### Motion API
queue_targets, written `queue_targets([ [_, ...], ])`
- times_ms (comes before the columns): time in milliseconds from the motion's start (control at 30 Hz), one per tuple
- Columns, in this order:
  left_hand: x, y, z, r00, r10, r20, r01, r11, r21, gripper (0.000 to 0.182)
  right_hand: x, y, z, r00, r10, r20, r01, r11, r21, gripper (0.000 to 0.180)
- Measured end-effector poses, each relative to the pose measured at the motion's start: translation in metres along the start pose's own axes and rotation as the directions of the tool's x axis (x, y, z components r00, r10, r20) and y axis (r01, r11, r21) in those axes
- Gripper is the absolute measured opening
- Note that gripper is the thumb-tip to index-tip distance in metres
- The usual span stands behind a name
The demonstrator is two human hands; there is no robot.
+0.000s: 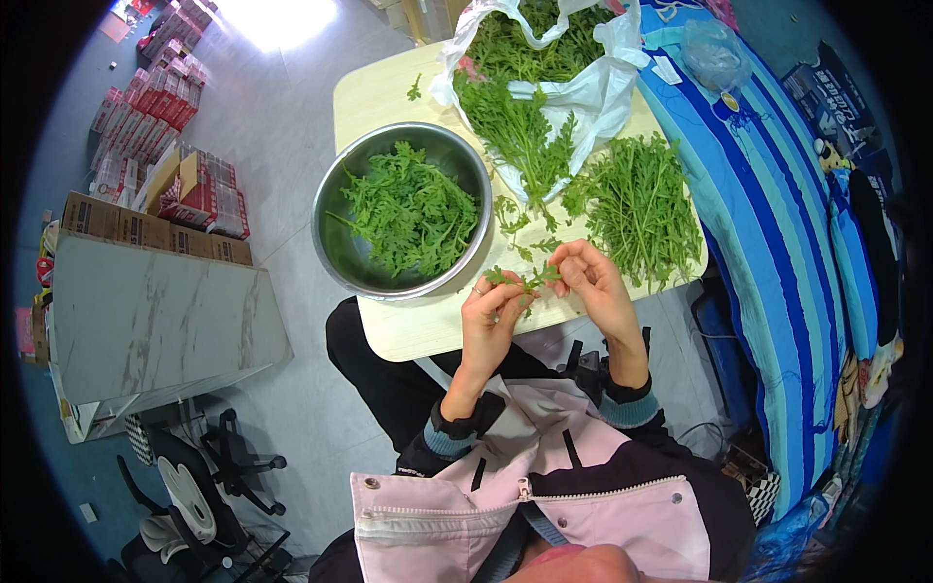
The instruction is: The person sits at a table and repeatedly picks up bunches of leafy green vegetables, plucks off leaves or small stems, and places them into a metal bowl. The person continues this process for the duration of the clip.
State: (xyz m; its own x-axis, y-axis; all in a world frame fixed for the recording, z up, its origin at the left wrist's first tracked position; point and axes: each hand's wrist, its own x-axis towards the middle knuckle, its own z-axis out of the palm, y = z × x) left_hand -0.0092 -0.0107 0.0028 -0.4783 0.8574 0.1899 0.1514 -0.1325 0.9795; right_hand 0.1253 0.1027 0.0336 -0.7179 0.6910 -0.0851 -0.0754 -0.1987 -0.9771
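Near the table's front edge, my left hand pinches a small sprig of leafy greens between thumb and fingers. At the sprig's right end is my right hand, its thumb and fingertips closed on a leaf tip. To the left stands a steel bowl holding a heap of loose green leaves. Behind my hands, a bunch of greens spills from a white plastic bag full of more greens. A pile of long-stemmed greens lies at the right. Small scraps lie between bowl and pile.
The pale wooden table has rounded corners. Along its right side runs a bed or bench under a blue striped cloth, bearing a clear plastic bag. At left are a marble-patterned counter, stacked cartons and an office chair.
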Motion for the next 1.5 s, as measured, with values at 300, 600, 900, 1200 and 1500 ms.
queue_targets([
  [300, 0.0, 0.005, 0.003, 0.905, 0.353, -0.237, -0.289, 0.92, 0.264, 0.012, -0.023, -0.014, 0.022, 0.958, -0.243, -0.149, 0.239, 0.97, -0.045, 0.018],
  [600, -0.005, 0.006, -0.004, 0.828, 0.486, -0.28, -0.328, 0.825, 0.461, 0.022, -0.029, -0.01, 0.037, 0.934, 0.243, 0.261, -0.285, 0.949, 0.135, 0.034],
  [900, -0.003, 0.005, -0.008, 0.822, 0.5, -0.273, -0.282, 0.774, 0.567, 0.022, -0.028, -0.017, 0.041, 0.985, 0.137, 0.108, -0.153, 0.976, 0.154, 0.026],
  [1200, 0.0, 0.004, -0.006, 0.819, 0.488, -0.301, -0.265, 0.788, 0.556, 0.019, -0.011, 0.001, -0.01, 0.887, -0.094, -0.452, 0.132, 0.99, 0.053, 0.016],
  [1500, 0.002, -0.003, -0.005, 0.835, 0.481, -0.266, -0.28, 0.789, 0.547, 0.017, 0.019, 0.036, -0.012, 0.912, -0.311, -0.269, 0.012, 0.674, -0.738, 0.019],
])
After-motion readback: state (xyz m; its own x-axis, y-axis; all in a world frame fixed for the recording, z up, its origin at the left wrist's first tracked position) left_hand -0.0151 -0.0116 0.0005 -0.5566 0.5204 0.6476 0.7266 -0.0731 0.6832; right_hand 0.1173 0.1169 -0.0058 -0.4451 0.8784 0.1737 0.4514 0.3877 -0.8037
